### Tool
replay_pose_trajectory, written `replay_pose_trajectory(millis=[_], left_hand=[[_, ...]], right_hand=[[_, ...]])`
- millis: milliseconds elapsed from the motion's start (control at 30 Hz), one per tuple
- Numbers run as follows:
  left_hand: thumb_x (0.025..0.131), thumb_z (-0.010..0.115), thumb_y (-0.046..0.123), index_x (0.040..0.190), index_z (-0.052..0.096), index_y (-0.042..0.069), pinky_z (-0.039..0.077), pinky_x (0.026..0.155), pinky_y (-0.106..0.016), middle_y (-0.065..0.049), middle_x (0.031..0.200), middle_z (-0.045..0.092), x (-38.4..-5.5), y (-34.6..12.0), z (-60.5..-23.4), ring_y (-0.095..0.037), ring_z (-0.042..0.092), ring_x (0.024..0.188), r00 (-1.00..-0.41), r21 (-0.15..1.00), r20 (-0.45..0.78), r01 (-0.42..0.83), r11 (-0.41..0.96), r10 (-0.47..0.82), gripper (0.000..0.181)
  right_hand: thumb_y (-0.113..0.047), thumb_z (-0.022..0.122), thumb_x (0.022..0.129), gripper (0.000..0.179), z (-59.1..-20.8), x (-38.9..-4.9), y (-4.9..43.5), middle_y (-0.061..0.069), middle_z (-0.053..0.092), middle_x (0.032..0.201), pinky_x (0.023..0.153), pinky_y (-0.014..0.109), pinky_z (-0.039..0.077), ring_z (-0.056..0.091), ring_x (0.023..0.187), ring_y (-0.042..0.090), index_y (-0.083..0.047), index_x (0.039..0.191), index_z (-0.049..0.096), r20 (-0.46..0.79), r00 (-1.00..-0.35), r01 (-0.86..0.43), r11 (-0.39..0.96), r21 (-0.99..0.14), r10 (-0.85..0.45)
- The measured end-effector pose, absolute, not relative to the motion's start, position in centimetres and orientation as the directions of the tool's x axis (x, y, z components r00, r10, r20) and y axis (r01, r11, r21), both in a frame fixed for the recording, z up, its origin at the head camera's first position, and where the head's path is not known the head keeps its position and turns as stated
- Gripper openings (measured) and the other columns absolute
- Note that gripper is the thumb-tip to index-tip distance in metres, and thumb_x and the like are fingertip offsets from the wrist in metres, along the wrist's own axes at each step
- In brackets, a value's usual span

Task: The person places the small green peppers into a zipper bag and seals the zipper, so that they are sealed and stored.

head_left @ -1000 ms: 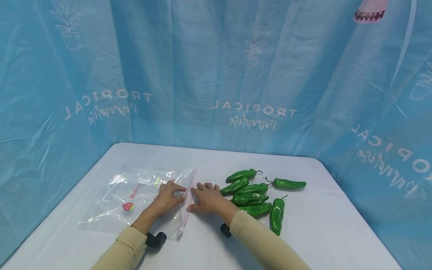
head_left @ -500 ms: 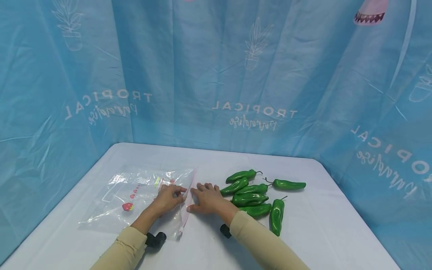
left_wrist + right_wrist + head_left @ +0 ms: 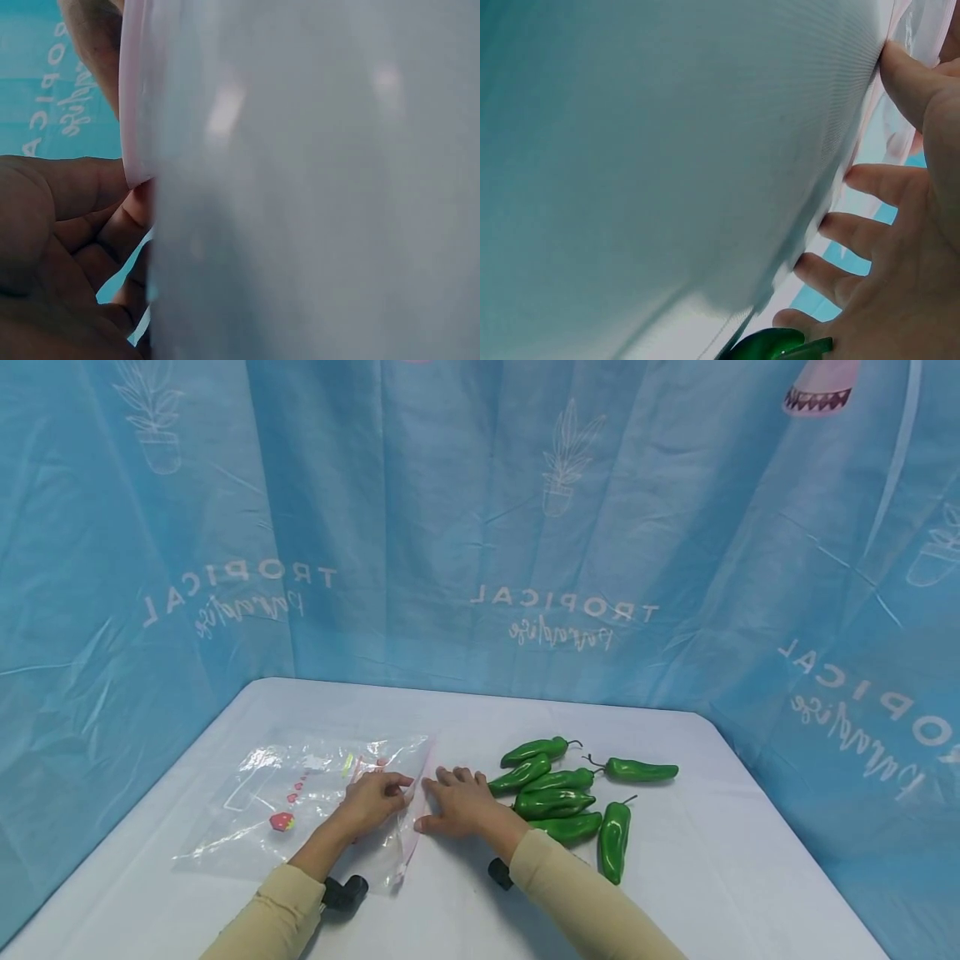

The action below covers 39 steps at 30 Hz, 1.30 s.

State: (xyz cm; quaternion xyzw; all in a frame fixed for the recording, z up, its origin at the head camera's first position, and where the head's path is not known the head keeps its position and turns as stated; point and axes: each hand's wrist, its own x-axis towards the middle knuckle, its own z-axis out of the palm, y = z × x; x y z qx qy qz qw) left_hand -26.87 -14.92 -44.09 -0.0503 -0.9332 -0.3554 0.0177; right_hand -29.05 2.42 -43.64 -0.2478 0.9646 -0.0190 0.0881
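A clear zip bag (image 3: 247, 793) with a pink edge and strawberry prints lies flat on the left of the table. My left hand (image 3: 371, 802) pinches the upper layer of its mouth; in the left wrist view the thumb (image 3: 90, 184) and a finger meet at the pink rim (image 3: 133, 97). Across the mouth, my right hand (image 3: 461, 806) rests palm down with its fingers spread, fingertips pressing at the lower pink edge. In the right wrist view those fingers (image 3: 855, 232) touch the white cloth beside the bag. Several green peppers (image 3: 555, 803) lie just right of that hand.
One pepper (image 3: 641, 769) lies apart at the right, and another pepper (image 3: 615, 842) sits nearer the front. White cloth (image 3: 712, 877) covers the table. A blue printed curtain (image 3: 450, 527) closes off the back and sides. Dark wrist devices (image 3: 347, 893) sit under the forearms.
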Motion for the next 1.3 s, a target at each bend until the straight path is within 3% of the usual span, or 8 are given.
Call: replay_pose_trajectory(millis=[533,833,1033,1300], left_hand=[[0.084,0.062,0.006,0.116,0.064,0.0,0.044,0.071,-0.027,-0.008,0.087,0.063,-26.9,-15.4,-43.8,-0.015,0.054,0.079,-0.993,0.802,0.075,0.112,0.586,0.088,0.033],[0.086,0.063,0.01,0.12,0.062,0.003,0.044,0.071,-0.027,-0.01,0.096,0.064,-26.8,-15.9,-43.3,-0.017,0.055,0.085,-0.998,0.842,0.007,0.041,0.539,0.065,0.036],[0.086,0.064,0.014,0.122,0.062,0.005,0.046,0.078,-0.03,-0.009,0.099,0.065,-26.8,-16.1,-43.1,-0.017,0.058,0.089,-0.998,0.858,-0.026,0.002,0.513,0.048,0.037],[0.087,0.063,0.019,0.123,0.061,0.008,0.043,0.076,-0.027,-0.006,0.096,0.065,-26.7,-16.6,-42.5,-0.015,0.056,0.087,-0.998,0.879,-0.049,-0.019,0.477,0.051,0.038]], right_hand=[[-0.064,0.051,0.085,0.073,-43.8,-29.1,2.5,0.002,0.028,0.156,0.115,0.054,0.023,0.025,0.144,0.029,-0.029,0.147,0.032,-0.167,-0.862,-0.473,0.878,-0.072,-0.478],[-0.064,0.05,0.086,0.073,-43.7,-29.0,2.5,0.003,0.028,0.156,0.114,0.055,0.024,0.025,0.144,0.03,-0.028,0.147,0.032,-0.162,-0.854,-0.49,0.869,-0.067,-0.494],[-0.065,0.05,0.085,0.074,-43.8,-29.0,2.5,0.003,0.028,0.156,0.114,0.055,0.024,0.026,0.143,0.03,-0.028,0.147,0.033,-0.155,-0.855,-0.492,0.868,-0.061,-0.495],[-0.065,0.05,0.085,0.074,-43.8,-29.1,2.4,0.003,0.029,0.155,0.114,0.055,0.024,0.027,0.143,0.03,-0.028,0.147,0.033,-0.151,-0.856,-0.492,0.869,-0.055,-0.494]])
